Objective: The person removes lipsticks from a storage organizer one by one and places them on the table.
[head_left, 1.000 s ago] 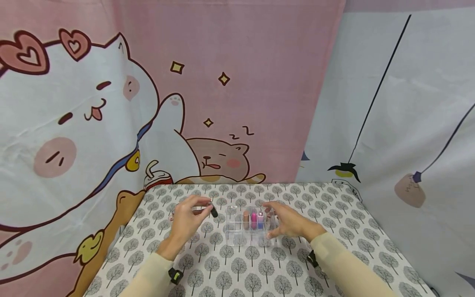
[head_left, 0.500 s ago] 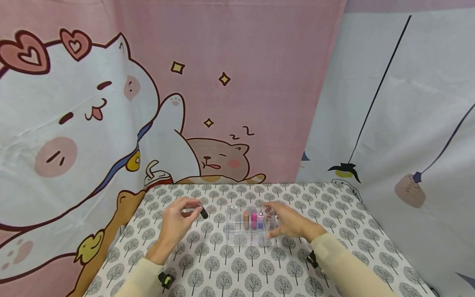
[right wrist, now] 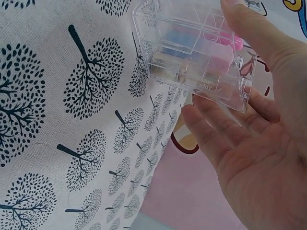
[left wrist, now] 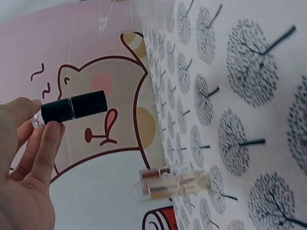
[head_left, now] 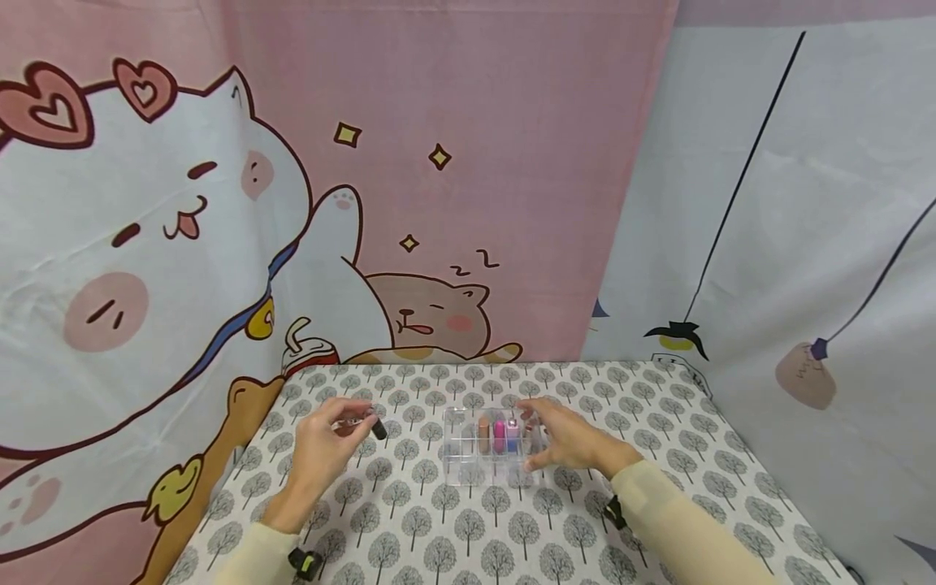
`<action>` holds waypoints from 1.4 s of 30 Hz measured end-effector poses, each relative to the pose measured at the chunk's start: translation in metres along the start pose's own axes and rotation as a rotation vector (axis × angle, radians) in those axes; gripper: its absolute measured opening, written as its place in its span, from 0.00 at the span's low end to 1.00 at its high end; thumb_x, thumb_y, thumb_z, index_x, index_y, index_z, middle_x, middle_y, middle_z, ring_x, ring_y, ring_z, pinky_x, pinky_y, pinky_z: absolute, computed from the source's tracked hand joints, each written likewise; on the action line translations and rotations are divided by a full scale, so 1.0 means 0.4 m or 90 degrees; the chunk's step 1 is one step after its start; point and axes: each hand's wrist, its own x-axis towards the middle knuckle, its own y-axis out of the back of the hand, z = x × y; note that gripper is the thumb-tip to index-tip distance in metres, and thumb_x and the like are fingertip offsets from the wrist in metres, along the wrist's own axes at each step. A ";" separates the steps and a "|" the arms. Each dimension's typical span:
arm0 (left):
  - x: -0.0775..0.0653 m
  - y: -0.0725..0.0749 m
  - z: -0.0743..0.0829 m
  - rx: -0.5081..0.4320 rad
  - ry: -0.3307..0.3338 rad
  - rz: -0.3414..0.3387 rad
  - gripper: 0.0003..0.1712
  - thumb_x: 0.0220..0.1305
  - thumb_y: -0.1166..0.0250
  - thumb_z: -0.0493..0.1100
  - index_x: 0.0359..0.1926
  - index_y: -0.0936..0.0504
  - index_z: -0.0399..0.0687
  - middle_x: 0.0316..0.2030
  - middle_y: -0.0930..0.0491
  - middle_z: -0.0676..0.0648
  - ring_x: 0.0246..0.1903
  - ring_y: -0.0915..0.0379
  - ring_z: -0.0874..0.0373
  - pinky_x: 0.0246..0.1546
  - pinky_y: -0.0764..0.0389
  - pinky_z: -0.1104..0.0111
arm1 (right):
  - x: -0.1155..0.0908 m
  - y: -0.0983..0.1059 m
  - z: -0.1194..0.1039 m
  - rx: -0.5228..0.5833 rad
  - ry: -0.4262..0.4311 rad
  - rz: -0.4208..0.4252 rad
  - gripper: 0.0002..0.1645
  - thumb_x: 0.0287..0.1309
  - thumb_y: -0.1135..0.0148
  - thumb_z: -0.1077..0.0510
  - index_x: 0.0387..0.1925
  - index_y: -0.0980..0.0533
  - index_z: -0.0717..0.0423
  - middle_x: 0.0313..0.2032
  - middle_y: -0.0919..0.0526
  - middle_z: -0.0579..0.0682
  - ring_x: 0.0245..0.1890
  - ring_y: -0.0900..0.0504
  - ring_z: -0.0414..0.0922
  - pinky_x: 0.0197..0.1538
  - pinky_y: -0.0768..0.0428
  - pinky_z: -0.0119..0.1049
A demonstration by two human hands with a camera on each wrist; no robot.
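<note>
My left hand (head_left: 316, 447) pinches a black lipstick tube (left wrist: 76, 108) by its clear end, between thumb and fingers, above the cloth left of the organizer. My right hand (head_left: 574, 436) grips the right end of a clear plastic organizer (head_left: 461, 473), thumb at the near side and fingers at the far side. Inside the organizer stand a brown tube (head_left: 484, 436), a magenta tube (head_left: 500, 437) and a pink-and-blue one (head_left: 513, 435). Another clear tube (right wrist: 168, 67), partly covered by the right hand in the head view, stands at that end.
Clear-cased lip gloss tubes (left wrist: 175, 186) stand on the tree-print tablecloth (head_left: 468, 536) in the left wrist view; my left hand mostly hides them in the head view. A cartoon-print curtain (head_left: 468, 162) rises behind the table's far edge.
My left hand has moved left, away from the organizer, carrying the lipstick tube. The right hand and organizer have stayed in place.
</note>
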 end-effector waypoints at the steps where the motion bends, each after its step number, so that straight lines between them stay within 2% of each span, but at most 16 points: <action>1: -0.002 0.005 -0.003 0.003 0.002 0.002 0.15 0.62 0.12 0.29 0.48 0.04 0.41 0.43 0.06 0.45 0.38 0.05 0.54 0.42 0.06 0.79 | 0.000 0.000 0.000 -0.001 0.000 0.000 0.70 0.54 0.05 0.46 0.90 0.36 0.53 0.76 0.17 0.56 0.72 0.14 0.59 0.78 0.15 0.69; 5: -0.007 0.024 -0.013 0.008 0.014 0.003 0.14 0.63 0.13 0.29 0.48 0.05 0.40 0.44 0.05 0.44 0.39 0.06 0.53 0.43 0.07 0.81 | 0.000 0.001 -0.001 -0.005 -0.003 0.003 0.70 0.53 0.05 0.46 0.90 0.35 0.52 0.76 0.16 0.55 0.72 0.14 0.59 0.79 0.15 0.69; 13: -0.025 0.055 -0.040 0.002 0.076 -0.004 0.14 0.66 0.15 0.30 0.51 0.05 0.41 0.48 0.05 0.44 0.45 0.03 0.46 0.46 0.09 0.85 | -0.001 0.001 0.000 -0.006 -0.003 -0.001 0.70 0.53 0.05 0.45 0.90 0.36 0.51 0.76 0.17 0.57 0.73 0.15 0.59 0.79 0.16 0.71; 25: -0.055 0.084 -0.070 0.066 0.087 -0.010 0.12 0.68 0.15 0.31 0.50 0.05 0.40 0.46 0.07 0.45 0.43 0.04 0.47 0.44 0.12 0.89 | 0.002 0.005 -0.004 -0.012 0.001 -0.001 0.70 0.54 0.05 0.45 0.89 0.36 0.54 0.76 0.17 0.57 0.72 0.15 0.59 0.79 0.16 0.70; 29: -0.063 0.090 -0.083 0.070 0.079 -0.004 0.13 0.66 0.14 0.30 0.49 0.05 0.40 0.44 0.07 0.43 0.41 0.05 0.47 0.43 0.12 0.89 | 0.006 0.007 -0.002 -0.010 -0.003 0.001 0.70 0.53 0.05 0.45 0.90 0.36 0.53 0.77 0.17 0.57 0.73 0.15 0.59 0.80 0.16 0.70; 35: -0.073 0.095 -0.098 0.066 0.079 -0.017 0.14 0.64 0.14 0.28 0.48 0.05 0.40 0.44 0.08 0.42 0.40 0.05 0.46 0.42 0.12 0.88 | 0.005 0.003 -0.001 -0.003 -0.011 -0.001 0.71 0.53 0.05 0.45 0.90 0.36 0.52 0.77 0.17 0.56 0.73 0.15 0.59 0.81 0.17 0.69; 42: -0.087 0.092 -0.113 0.098 0.092 -0.027 0.13 0.63 0.14 0.29 0.47 0.04 0.41 0.41 0.08 0.43 0.37 0.06 0.48 0.40 0.13 0.89 | 0.002 0.001 -0.006 0.004 -0.008 -0.003 0.70 0.54 0.05 0.46 0.90 0.36 0.54 0.77 0.17 0.57 0.73 0.15 0.60 0.80 0.17 0.70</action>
